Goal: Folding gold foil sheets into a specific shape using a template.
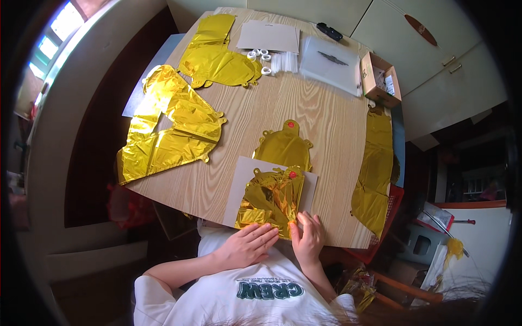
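A gold foil balloon [272, 195], deflated and crinkled, lies partly folded on a sheet of grey cardboard [234, 194] at the table's near edge. Its tabs and a red spot show at the top. My left hand [251, 243] rests flat, fingers stretched together, over its lower left part. At the lower right, the thumb and fingers of my right hand [309, 238] pinch the balloon's edge, where the foil is creased. Just beyond the cardboard lies another flat gold foil balloon [284, 145], also with a red spot, its lower part covered.
More flat gold foil balloons lie at the left [174, 127], far left [220, 62] and right edge [375, 163]. Along the back are cardboard sheets [266, 35], white tape rolls [265, 70], white straws [284, 62], clear plastic bags [329, 73], a black object [329, 31] and an open box [372, 87].
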A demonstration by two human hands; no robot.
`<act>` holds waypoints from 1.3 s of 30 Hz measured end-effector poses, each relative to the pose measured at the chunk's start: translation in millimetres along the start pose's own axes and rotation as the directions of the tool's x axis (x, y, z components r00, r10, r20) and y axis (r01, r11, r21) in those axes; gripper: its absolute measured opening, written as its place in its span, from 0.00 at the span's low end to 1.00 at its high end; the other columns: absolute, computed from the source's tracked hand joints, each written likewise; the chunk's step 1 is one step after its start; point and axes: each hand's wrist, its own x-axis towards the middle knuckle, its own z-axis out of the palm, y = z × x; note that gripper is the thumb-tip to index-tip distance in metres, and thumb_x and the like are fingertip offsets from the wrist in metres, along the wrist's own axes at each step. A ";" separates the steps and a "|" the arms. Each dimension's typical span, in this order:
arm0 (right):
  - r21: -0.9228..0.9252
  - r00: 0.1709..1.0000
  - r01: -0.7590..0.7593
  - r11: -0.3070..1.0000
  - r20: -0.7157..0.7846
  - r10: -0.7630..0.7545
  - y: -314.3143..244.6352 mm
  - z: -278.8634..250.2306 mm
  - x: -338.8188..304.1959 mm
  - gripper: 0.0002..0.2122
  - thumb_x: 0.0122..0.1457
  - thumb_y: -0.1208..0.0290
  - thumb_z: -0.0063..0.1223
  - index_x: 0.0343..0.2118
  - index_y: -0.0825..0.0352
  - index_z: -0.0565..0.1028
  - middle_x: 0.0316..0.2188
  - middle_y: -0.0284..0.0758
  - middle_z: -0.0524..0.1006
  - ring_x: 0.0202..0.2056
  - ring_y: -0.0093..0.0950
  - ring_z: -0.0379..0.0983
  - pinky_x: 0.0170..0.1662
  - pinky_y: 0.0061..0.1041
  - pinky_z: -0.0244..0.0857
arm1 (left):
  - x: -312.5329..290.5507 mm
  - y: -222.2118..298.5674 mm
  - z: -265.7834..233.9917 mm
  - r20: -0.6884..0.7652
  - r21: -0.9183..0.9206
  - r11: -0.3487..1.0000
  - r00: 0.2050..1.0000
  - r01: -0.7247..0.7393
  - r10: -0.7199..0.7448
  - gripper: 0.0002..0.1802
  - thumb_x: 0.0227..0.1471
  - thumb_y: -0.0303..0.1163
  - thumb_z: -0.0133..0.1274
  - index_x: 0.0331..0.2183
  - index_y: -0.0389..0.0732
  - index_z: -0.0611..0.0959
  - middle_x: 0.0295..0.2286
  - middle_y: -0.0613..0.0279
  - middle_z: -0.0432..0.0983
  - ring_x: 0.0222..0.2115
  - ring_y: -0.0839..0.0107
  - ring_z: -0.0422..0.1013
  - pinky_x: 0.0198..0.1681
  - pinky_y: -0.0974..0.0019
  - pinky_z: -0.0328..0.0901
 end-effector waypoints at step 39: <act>0.120 0.982 0.170 0.978 0.064 -0.178 -16.2 -22.4 33.0 0.22 0.52 0.75 0.62 0.52 0.67 0.73 0.50 0.36 0.73 0.53 0.35 0.70 0.57 0.35 0.62 | 6.3 -21.1 -16.4 0.175 0.205 0.977 0.980 0.057 -0.093 0.46 0.46 0.72 0.47 0.64 0.67 0.61 0.65 0.62 0.53 0.65 0.39 0.44 0.65 0.33 0.36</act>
